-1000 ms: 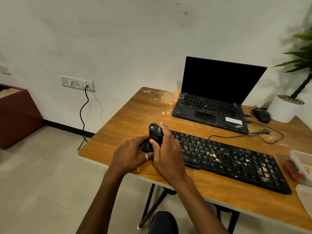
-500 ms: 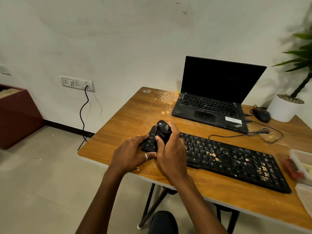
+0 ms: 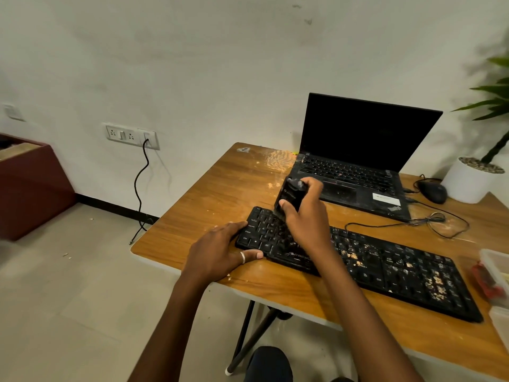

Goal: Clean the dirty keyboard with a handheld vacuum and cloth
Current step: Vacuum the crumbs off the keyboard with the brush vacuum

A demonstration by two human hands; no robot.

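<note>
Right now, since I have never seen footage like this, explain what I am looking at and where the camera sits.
No machine here: a person works with bare hands, and the single camera sits on their head, looking forward and down. The left hand rests on the left end of a black keyboard speckled with crumbs. The right hand grips a small black handheld vacuum, pointed down at the keys. Everything lies on a wooden table, with an open laptop, a mouse and a potted plant behind.

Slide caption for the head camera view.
Right hand holds handheld vacuum on crumb-strewn keyboard; left hand rests on its end.
</note>
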